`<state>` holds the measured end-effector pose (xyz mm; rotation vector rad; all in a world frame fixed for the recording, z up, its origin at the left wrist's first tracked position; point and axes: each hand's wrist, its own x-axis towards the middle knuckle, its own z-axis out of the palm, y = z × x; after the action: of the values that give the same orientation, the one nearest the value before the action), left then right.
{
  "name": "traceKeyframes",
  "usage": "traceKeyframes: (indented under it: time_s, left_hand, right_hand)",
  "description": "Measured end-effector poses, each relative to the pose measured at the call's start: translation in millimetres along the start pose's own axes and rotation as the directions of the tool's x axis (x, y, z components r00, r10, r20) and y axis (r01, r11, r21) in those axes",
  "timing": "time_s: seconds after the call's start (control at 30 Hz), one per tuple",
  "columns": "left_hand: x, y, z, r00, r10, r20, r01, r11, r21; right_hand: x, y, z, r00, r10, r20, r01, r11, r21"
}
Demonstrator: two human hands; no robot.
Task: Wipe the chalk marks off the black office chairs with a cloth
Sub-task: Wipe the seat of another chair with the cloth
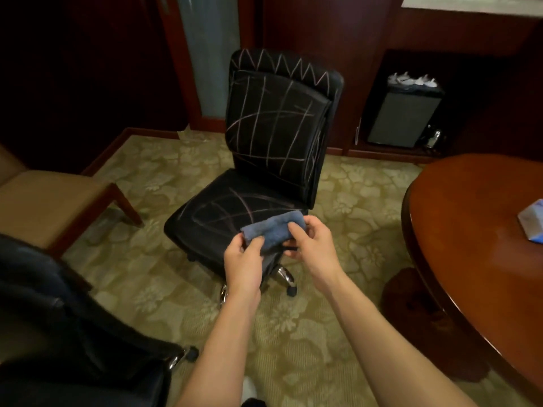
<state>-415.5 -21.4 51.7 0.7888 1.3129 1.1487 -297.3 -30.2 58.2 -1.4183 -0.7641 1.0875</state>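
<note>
A black office chair [273, 136] stands in the middle of the room, facing me. White chalk lines cross its backrest, a zigzag runs along the headrest, and curved lines mark the seat [217, 212]. Just above the seat's front right corner I hold a folded blue-grey cloth [274, 229] between both hands. My left hand [244, 259] pinches its left end, thumb on top. My right hand [308, 242] grips its right end with curled fingers. Part of a second black office chair [58, 318] shows at the lower left.
A tan wooden chair [50, 204] stands at the left. A round brown table [482, 245] fills the right side, with a blue-white packet [533, 220] on it. A small dark fridge [402, 118] sits in a wall niche behind. Patterned carpet [293, 333] covers the floor.
</note>
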Motion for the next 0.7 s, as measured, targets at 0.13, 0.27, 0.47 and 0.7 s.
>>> traceKeyframes:
  time_s: [0.13, 0.27, 0.47, 0.7]
  left_hand:
    - [45.3, 6.7, 18.0, 0.995, -0.051, 0.081, 0.048, 0.998, 0.047]
    - [83.4, 14.3, 32.0, 0.988, -0.107, 0.112, 0.094, 0.989, 0.115]
    - [119.6, -14.4, 37.6, 0.990, -0.116, 0.075, 0.088, 0.948, 0.307]
    - [142.7, -68.3, 51.1, 0.794, -0.596, 0.115, 0.579, 0.801, 0.155]
  right_hand:
    - [38.8, -7.9, 3.9, 0.999, 0.017, -0.050, -0.017, 1.000, 0.013]
    - [72.1, -19.0, 9.1, 0.997, -0.009, -0.080, 0.009, 1.000, -0.001]
    - [105.0, 9.2, 5.3, 0.990, 0.064, -0.123, -0.073, 0.995, -0.070]
    - [149.9, 71.0, -13.5, 0.971, 0.228, -0.074, -0.234, 0.968, -0.087]
